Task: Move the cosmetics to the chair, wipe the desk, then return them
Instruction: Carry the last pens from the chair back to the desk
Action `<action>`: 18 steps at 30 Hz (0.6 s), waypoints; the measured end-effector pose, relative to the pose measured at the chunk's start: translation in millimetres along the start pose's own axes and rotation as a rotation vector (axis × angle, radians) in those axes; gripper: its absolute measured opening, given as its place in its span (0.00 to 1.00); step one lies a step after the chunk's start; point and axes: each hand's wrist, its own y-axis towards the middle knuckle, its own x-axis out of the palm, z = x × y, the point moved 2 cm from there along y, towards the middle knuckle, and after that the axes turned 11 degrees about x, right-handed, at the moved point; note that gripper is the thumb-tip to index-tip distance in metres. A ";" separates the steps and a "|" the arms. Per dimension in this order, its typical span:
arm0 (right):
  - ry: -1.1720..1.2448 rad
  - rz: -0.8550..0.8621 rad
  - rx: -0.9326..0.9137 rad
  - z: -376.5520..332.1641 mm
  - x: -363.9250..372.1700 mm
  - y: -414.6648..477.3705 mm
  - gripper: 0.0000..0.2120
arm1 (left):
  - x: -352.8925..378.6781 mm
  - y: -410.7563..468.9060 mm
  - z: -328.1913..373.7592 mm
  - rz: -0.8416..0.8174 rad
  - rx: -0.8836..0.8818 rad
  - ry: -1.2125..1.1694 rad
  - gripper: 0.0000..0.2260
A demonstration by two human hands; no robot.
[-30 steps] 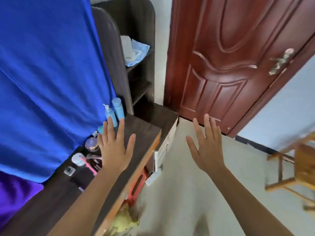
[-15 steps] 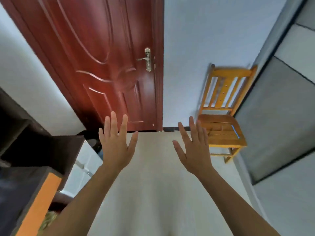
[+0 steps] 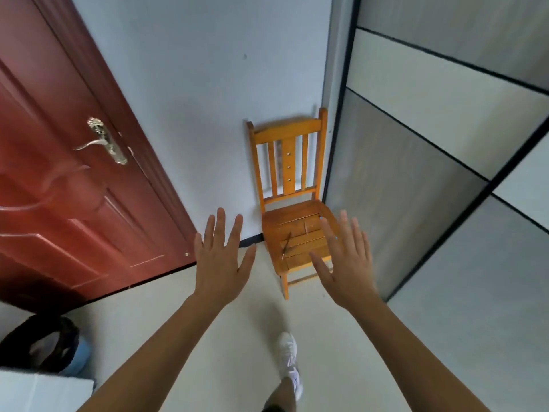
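A small orange wooden chair [image 3: 292,230] stands against the white wall in the corner, straight ahead. Its slatted seat holds no cosmetics. My left hand [image 3: 221,257] is raised, palm down, fingers spread, to the left of the chair and holding nothing. My right hand [image 3: 346,257] is likewise spread and empty, overlapping the right front of the seat in view. The desk and the cosmetics are out of view.
A dark red door [image 3: 68,188] with a metal handle [image 3: 104,142] is on the left. Grey sliding wardrobe panels [image 3: 445,162] fill the right. A black bag [image 3: 44,343] and a white box [image 3: 35,391] sit at the lower left. My white shoe [image 3: 289,358] is on the pale floor.
The view has swung right, away from the desk with the cosmetics, past the door, onto the chair, which is now closer and centred. Both hands stay raised and empty.
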 end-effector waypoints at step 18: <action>-0.031 -0.181 0.237 116.6 35.7 316.4 0.39 | 158.9 335.0 21.7 -0.118 0.007 -0.061 0.29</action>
